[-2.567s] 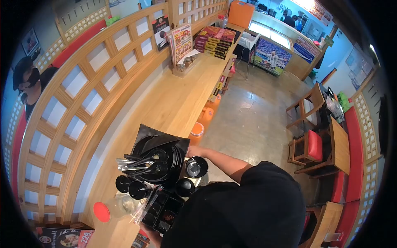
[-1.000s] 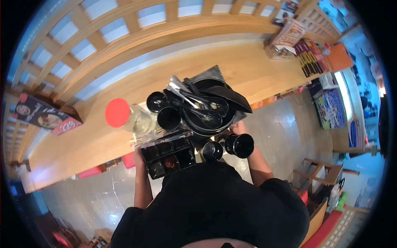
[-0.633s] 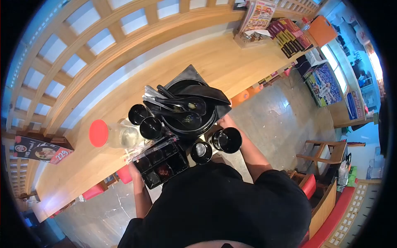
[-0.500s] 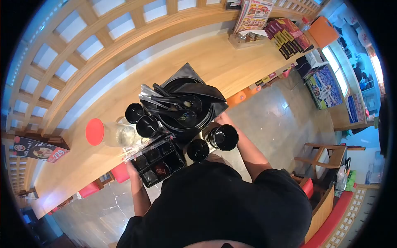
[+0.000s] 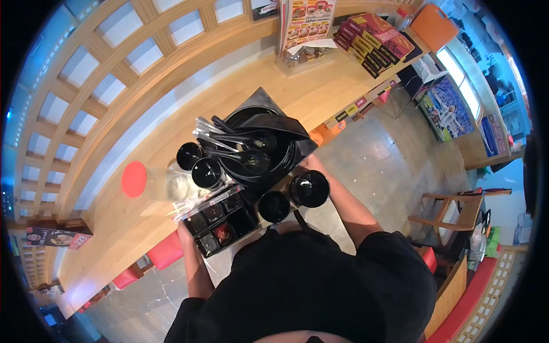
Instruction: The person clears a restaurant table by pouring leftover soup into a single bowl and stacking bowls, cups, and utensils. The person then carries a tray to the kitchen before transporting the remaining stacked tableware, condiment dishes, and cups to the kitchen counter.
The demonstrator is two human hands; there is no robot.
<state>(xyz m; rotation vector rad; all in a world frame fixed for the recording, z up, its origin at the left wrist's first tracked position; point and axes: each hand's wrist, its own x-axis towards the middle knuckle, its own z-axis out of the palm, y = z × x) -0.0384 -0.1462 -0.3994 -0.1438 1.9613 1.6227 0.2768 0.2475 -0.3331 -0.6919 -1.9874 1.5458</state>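
Observation:
A loaded tray (image 5: 284, 183) is in front of my body, mostly covered by black tableware. My right hand (image 5: 311, 162) grips its right side, fingers partly hidden. On the left, my left hand (image 5: 184, 231) holds the side beside the black compartment box (image 5: 223, 224), fingers mostly hidden. Stacked black bowls and plates (image 5: 269, 171) carry black spoons (image 5: 251, 162). Two black cups (image 5: 206, 172) stand left of the stack; two more (image 5: 309, 188) are near my right forearm. A clear jar with a red lid (image 5: 134, 179) is at the left, beside wrapped sticks (image 5: 206, 203).
A long wooden counter (image 5: 229, 94) runs beneath a lattice partition (image 5: 108, 91). Menus (image 5: 306, 23), condiment jars (image 5: 309, 54) and stacked boxes (image 5: 374, 43) stand at its far end. Red stools (image 5: 164, 251) are below it. Wooden chairs (image 5: 446, 220) are at the right.
The view has swung back from the counter's left part, and the loaded tray came with my body. Both hands keep their hold. The menus and boxes now appear nearer, and the tableware keeps its arrangement.

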